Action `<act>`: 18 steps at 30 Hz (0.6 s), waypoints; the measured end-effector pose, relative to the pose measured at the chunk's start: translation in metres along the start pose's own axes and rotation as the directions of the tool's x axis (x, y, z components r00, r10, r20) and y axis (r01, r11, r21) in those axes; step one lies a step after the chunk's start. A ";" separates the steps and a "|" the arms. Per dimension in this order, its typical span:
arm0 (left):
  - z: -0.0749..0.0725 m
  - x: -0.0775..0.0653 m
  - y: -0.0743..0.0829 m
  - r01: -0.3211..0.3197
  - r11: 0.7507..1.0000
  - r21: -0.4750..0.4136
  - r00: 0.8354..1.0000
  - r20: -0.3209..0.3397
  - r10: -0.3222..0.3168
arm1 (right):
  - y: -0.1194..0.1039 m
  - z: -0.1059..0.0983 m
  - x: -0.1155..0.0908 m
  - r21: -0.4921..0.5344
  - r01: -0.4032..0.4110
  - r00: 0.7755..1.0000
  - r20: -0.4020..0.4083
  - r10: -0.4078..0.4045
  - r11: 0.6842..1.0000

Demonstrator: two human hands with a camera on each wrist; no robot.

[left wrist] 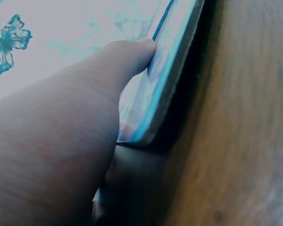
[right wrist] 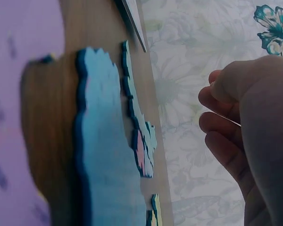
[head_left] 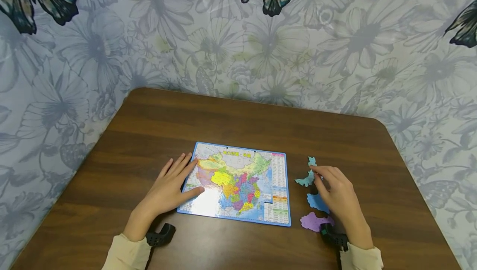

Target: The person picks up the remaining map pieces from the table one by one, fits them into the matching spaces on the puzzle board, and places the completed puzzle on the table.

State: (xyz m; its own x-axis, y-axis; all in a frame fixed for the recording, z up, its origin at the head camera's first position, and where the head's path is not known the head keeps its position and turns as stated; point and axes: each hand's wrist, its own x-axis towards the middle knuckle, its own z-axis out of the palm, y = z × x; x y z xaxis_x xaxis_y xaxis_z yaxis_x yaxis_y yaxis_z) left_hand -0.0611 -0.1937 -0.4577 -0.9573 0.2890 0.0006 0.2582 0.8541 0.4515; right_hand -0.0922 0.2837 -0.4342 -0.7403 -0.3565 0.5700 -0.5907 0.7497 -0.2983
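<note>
A map puzzle board (head_left: 277, 216) with a blue rim and a multicoloured map lies flat on the table. My left hand (head_left: 167, 189) rests on its left edge, fingers spread and straight; in the left wrist view the thumb (left wrist: 132, 52) touches the board's face (left wrist: 139, 108). Right of the board, my right hand (head_left: 337, 193) is over loose puzzle pieces, fingers loosely bent. Its fingertips are by a teal piece (head_left: 305, 179), partly covered. Nearer lie a blue piece (head_left: 316, 202) and a purple piece (head_left: 313, 221). In the right wrist view the bent fingers (right wrist: 221, 141) show nothing held.
The brown wooden table (head_left: 238, 116) has rounded far corners. Behind it hangs a floral backdrop (head_left: 275, 54) with dark butterflies. Black wrist devices sit on both wrists, the right one (head_left: 333, 237) close over the purple piece. Glare whitens the board's lower left.
</note>
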 end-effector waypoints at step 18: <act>-0.001 0.002 -0.001 0.009 1.000 0.002 1.000 0.012 -0.009 | 0.005 -0.010 -0.005 -0.042 -0.051 0.994 0.096 0.055 0.998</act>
State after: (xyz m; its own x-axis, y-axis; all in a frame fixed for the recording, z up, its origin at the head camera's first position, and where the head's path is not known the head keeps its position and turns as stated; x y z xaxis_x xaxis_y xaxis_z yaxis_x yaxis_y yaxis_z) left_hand -0.0631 -0.1943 -0.4568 -0.9581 0.2861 -0.0141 0.2494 0.8575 0.4499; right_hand -0.0882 0.2951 -0.4306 -0.7993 -0.3666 0.4761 -0.5378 0.7900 -0.2946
